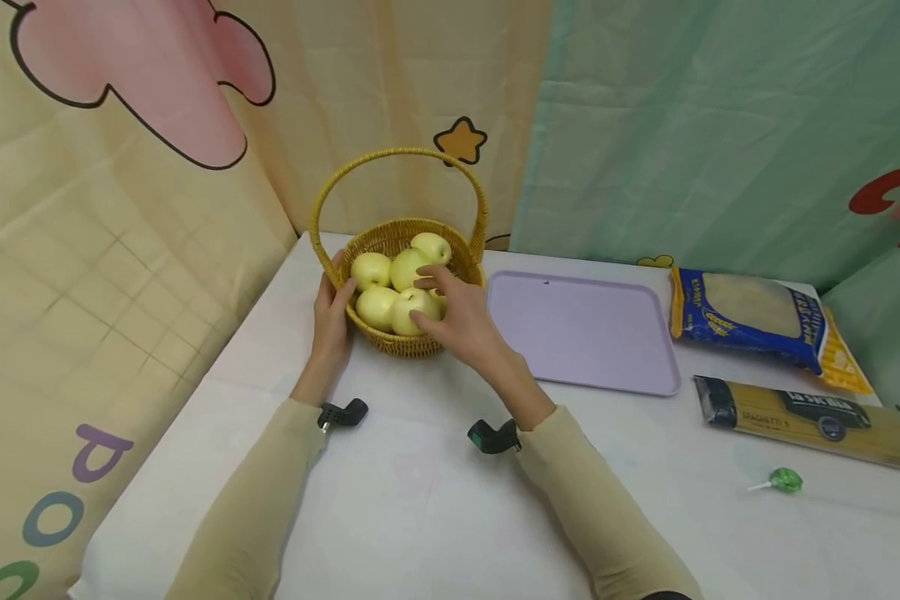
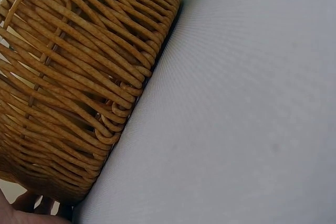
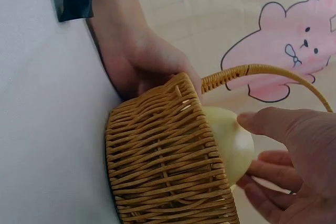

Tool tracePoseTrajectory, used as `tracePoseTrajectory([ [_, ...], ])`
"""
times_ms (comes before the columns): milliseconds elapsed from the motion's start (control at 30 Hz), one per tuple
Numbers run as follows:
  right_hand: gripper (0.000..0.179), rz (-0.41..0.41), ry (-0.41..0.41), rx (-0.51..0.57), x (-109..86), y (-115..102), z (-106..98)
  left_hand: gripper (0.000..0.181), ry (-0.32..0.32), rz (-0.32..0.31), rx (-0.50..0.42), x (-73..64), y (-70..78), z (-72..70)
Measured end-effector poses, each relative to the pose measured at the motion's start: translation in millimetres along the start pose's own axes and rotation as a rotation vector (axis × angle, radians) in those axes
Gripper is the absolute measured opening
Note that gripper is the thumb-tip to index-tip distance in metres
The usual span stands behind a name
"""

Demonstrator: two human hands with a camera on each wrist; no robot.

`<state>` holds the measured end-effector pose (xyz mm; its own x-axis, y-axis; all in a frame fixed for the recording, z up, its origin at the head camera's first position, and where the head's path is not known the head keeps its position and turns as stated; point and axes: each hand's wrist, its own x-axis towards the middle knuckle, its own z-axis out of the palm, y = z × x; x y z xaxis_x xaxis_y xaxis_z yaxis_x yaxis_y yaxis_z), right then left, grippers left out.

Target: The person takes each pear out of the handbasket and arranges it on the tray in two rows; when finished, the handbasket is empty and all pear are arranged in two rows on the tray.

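Observation:
A yellow wicker basket [image 1: 412, 346] with a tall arched handle holds several pale yellow-green apples [image 1: 377, 308]. My left hand [image 1: 332, 321] grips the basket's left side, its thumb near the rim and its other fingers along the outside. In the left wrist view, the woven wall [image 2: 79, 72] fills the upper left, with fingertips at its lower edge. Over the basket's right side, my right hand [image 1: 457, 321] has its thumb and fingers around the front apple [image 1: 412, 311]. The right wrist view shows the thumb on this apple [image 3: 231, 140] and the fingers at its other side.
Right of the basket lies a lilac tray [image 1: 581, 333]. Farther right are a blue bag [image 1: 757, 317], a yellow packet [image 1: 843, 358] behind it, a spaghetti pack [image 1: 810, 421] and a green lollipop [image 1: 786, 480]. Printed curtains [image 1: 420, 75] border the white table [image 1: 412, 500].

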<state>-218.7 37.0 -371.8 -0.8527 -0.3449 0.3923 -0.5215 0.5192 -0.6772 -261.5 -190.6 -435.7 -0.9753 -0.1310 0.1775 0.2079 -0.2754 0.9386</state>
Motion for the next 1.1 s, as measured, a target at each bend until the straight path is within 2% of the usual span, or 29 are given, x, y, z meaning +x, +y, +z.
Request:
tracePoseTrajectory([
  [133,0.061,0.066,-0.081,-0.090,-1.9,-1,-4,0.061,0.004,-0.008,-0.001,-3.8,6.1,2.2],
  [233,0.069,0.096,-0.133,-0.159,-2.8,1,-1,0.060,0.005,-0.009,0.000,-1.0,1.7,0.9],
  [300,0.072,0.095,-0.134,-0.183,-2.4,1,1,0.061,0.002,0.000,0.004,3.1,-3.5,-0.4],
  [533,0.070,0.100,-0.056,-0.192,-0.6,5,7,0.057,0.008,0.039,0.022,12.4,-15.7,-2.9],
  [833,0.067,0.118,0.058,-0.142,-1.0,12,18,0.056,0.004,0.044,0.039,9.5,-17.2,-3.7],
  [1100,0.068,0.131,0.112,-0.043,1.6,13,12,0.056,0.024,0.038,0.041,10.4,-17.0,-6.1],
])
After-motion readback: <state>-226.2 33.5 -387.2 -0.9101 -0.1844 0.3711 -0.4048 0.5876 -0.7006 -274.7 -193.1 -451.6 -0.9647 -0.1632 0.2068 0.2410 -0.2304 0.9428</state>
